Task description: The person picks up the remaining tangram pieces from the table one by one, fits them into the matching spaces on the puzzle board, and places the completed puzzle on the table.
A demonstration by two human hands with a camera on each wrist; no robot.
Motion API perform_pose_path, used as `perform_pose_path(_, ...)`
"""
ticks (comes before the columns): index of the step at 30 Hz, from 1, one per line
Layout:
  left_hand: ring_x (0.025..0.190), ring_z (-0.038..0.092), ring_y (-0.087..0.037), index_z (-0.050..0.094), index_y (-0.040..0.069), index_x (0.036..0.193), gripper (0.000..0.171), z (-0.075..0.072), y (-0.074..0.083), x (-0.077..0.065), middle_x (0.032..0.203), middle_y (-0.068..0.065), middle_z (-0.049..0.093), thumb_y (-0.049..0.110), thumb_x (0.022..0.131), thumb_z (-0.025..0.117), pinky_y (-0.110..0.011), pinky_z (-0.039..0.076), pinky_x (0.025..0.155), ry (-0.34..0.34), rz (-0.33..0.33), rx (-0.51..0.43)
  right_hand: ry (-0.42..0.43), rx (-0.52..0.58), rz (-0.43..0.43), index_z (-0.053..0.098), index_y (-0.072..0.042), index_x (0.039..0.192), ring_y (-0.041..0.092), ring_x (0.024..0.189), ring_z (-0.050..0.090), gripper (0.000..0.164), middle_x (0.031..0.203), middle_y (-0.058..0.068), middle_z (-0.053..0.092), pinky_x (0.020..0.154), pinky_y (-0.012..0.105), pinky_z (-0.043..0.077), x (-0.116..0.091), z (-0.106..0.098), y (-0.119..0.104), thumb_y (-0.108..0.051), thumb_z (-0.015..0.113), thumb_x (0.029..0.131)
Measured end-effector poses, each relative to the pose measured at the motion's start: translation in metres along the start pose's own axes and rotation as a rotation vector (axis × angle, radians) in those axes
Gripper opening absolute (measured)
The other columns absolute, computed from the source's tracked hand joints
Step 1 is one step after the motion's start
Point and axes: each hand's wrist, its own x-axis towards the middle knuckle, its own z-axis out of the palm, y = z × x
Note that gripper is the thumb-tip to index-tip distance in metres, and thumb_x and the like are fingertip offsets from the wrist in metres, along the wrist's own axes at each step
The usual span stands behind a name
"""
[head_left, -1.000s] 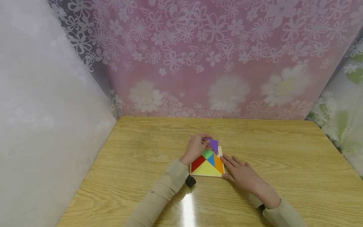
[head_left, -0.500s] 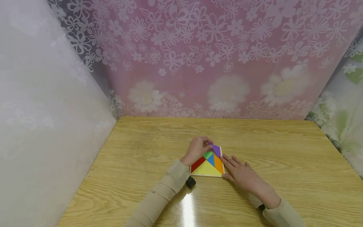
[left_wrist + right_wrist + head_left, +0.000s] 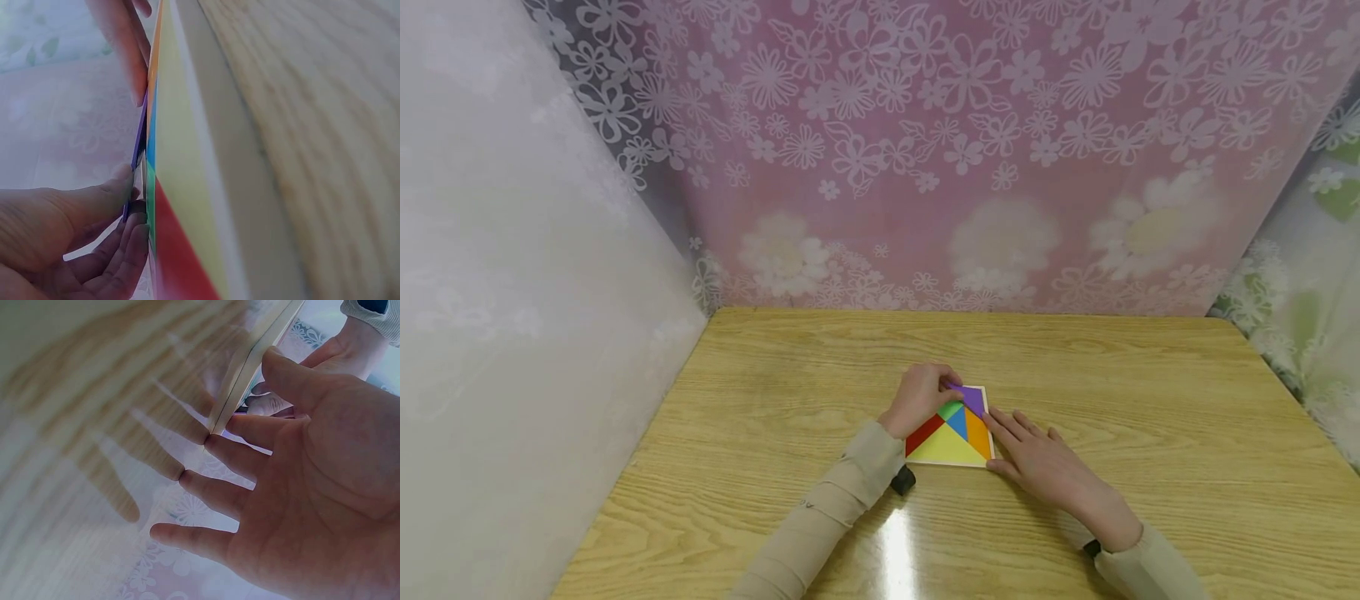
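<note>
A tangram puzzle lies in a shallow light wooden tray (image 3: pixel 951 464) on the table. My left hand (image 3: pixel 919 397) reaches over its far left part and pinches a purple tangram piece (image 3: pixel 975 401) between thumb and fingers. Seen edge-on in the left wrist view, the purple piece (image 3: pixel 139 140) stands slightly tilted over the tray. Red (image 3: pixel 921 437), yellow (image 3: pixel 947 451), blue (image 3: pixel 958 422), orange (image 3: pixel 977 435) and green (image 3: pixel 949 411) pieces lie fitted together in the tray. My right hand (image 3: pixel 1048 467) has its fingers straight, with thumb and fingertips at the tray's right edge.
The wood-grain table (image 3: pixel 775 400) reaches back to a pink flowered cloth (image 3: pixel 880 167). A pale cloth (image 3: pixel 535 292) hangs along the left side, and another flowered cloth (image 3: pixel 1315 317) hangs on the right. A small black object (image 3: pixel 903 481) shows beside the left wrist.
The purple piece has come down and toward me, from above the tray's far edge into its far right corner. My left hand has lowered slightly with it; the right hand stays put.
</note>
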Motion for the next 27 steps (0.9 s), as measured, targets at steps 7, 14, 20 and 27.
perform_pose_path(7,0.081,0.064,-0.010,0.079,0.011,0.104,0.017,-0.0013,0.0011,0.0004,0.094,0.000,0.074,0.021,0.090,0.078,-0.017,0.050,0.073,-0.003,0.003,0.057,-0.006,0.001,0.004,0.042,-0.005,0.154,0.049,0.139,0.042,0.063,0.157,0.017,0.042,0.096,0.078,0.038,0.0003,0.0009,0.0005,-0.036,0.060,0.102)
perform_pose_path(14,0.088,0.064,-0.011,0.079,0.015,0.102,0.015,0.0001,0.0022,0.0011,0.097,0.001,0.072,0.023,0.089,0.079,-0.020,0.050,0.079,-0.010,0.012,0.139,-0.007,0.002,0.002,0.042,-0.005,0.154,0.049,0.139,0.042,0.064,0.157,0.016,0.042,0.096,0.078,0.038,0.0005,0.0016,0.0010,-0.037,0.060,0.101)
perform_pose_path(20,0.085,0.067,-0.010,0.080,0.015,0.100,0.009,-0.0007,0.0027,0.0039,0.096,0.003,0.075,0.017,0.092,0.076,-0.019,0.051,0.075,-0.006,0.018,0.139,-0.010,0.002,0.003,0.042,-0.004,0.154,0.049,0.139,0.041,0.064,0.157,0.017,0.042,0.096,0.078,0.038,0.0006,0.0009,0.0008,-0.036,0.060,0.102)
perform_pose_path(27,0.090,0.068,-0.013,0.081,0.015,0.094,0.010,-0.0035,0.0020,0.0077,0.093,0.004,0.076,0.011,0.095,0.072,-0.021,0.052,0.081,0.014,0.023,0.130,-0.002,-0.005,-0.001,0.042,-0.004,0.153,0.049,0.139,0.042,0.063,0.157,0.017,0.042,0.095,0.077,0.039,0.0007,0.0011,0.0015,-0.035,0.061,0.101)
